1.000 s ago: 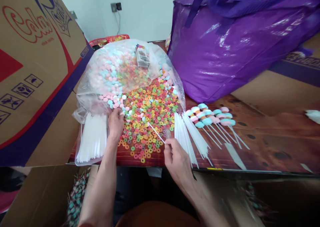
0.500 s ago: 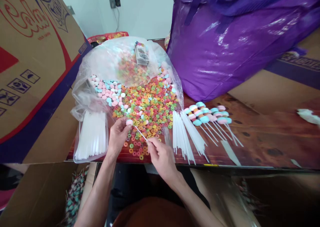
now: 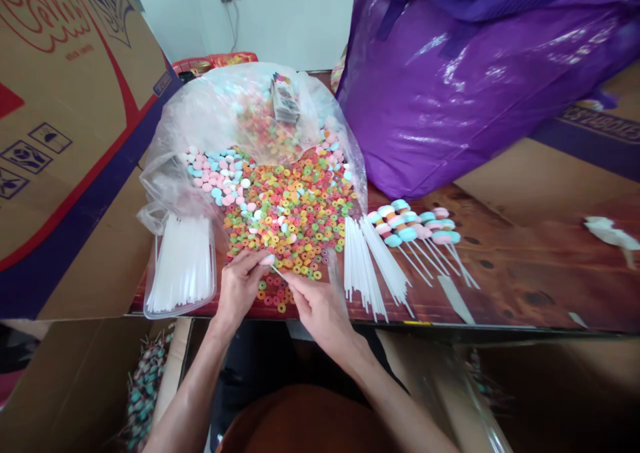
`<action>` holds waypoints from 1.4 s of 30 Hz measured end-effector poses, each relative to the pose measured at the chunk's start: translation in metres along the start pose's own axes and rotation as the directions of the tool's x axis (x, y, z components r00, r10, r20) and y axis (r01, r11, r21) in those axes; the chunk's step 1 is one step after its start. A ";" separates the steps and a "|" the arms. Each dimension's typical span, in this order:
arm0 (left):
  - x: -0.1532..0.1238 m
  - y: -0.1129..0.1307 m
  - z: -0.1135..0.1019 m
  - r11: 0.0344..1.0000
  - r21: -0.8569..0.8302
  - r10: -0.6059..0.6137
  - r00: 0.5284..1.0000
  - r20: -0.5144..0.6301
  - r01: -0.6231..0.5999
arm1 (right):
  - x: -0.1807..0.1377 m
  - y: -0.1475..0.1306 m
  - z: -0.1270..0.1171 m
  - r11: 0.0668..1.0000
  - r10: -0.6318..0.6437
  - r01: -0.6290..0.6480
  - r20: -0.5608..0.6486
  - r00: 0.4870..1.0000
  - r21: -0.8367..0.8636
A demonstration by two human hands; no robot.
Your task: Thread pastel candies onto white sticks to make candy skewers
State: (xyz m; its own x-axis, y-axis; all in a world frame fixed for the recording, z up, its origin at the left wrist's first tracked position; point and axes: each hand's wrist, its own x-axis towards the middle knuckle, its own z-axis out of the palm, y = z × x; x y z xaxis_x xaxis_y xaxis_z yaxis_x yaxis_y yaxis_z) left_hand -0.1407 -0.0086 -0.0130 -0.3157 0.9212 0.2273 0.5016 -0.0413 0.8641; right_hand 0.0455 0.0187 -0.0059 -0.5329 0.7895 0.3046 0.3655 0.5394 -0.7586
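Observation:
Between the fingertips of my left hand (image 3: pixel 241 281) is a pale pink and white marshmallow (image 3: pixel 267 260). My right hand (image 3: pixel 320 306) pinches a thin white stick (image 3: pixel 278 271), whose tip meets the marshmallow; how deep it goes in is hidden. Just beyond and beneath my hands spreads a heap of colourful ring candies (image 3: pixel 300 206). Pink, blue and white marshmallows (image 3: pixel 215 176) lie at the heap's left. Loose white sticks (image 3: pixel 364 266) lie in bundles to the right of my right hand, beside several finished candy skewers (image 3: pixel 400 221) of stacked marshmallows and rings.
A clear plastic tub (image 3: pixel 215 283) of white sticks stands at the left. Behind the candy lies a clear plastic bag (image 3: pixel 200 106) with a stack of small printed cards (image 3: pixel 285 100) on it. A large cardboard box (image 3: pixel 60 193) flanks the left, a purple bag (image 3: pixel 450 100) the right.
My right hand has moved up along the stick, closer to my left hand, so less of the stick shows. The marshmallow is slightly lower and farther right, and the view has shifted a little.

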 end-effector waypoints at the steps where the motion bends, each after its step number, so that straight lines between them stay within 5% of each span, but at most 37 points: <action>1: -0.005 0.000 0.001 1.000 0.000 -0.014 1.000 -0.014 0.014 | -0.001 -0.003 0.003 1.000 0.011 -0.011 -0.010 1.000 0.001; 5: -0.024 0.005 0.008 0.996 -0.005 -0.091 0.995 -0.047 0.091 | -0.005 -0.014 0.016 0.998 0.059 -0.060 -0.071 0.996 -0.010; 9: -0.031 0.021 0.020 1.000 0.028 -0.009 1.000 0.020 0.009 | -0.005 -0.013 0.014 0.995 0.102 -0.100 -0.110 0.989 0.024; 15: 0.002 0.019 0.031 0.948 0.279 0.148 0.988 0.040 -0.154 | -0.015 0.011 -0.015 0.984 0.167 -0.175 -0.228 0.959 -0.017; 18: 0.021 0.012 0.031 0.839 0.452 0.242 0.951 0.191 -0.304 | -0.021 0.018 -0.021 0.977 0.192 -0.208 -0.248 0.949 -0.038; 24: 0.028 0.014 0.031 0.773 0.535 0.196 0.931 0.309 -0.340 | -0.023 0.018 -0.013 0.981 0.188 -0.195 -0.233 0.954 -0.005; 31: 0.028 0.013 0.030 0.978 0.181 0.086 0.993 0.079 -0.099 | -0.023 0.016 -0.012 0.985 0.168 -0.171 -0.200 0.965 0.001; 42: 0.020 0.017 0.023 0.989 -0.137 -0.038 0.995 0.089 0.050 | -0.013 0.008 -0.008 0.991 0.136 -0.136 -0.191 0.972 0.017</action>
State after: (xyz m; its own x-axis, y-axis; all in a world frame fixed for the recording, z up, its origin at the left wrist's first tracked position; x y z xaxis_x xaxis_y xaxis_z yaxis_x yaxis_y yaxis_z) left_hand -0.1198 0.0184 -0.0042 -0.2617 0.9529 0.1534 0.3699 -0.0478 0.9279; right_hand 0.0618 0.0150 -0.0111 -0.3227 0.8969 0.3024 0.4217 0.4223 -0.8024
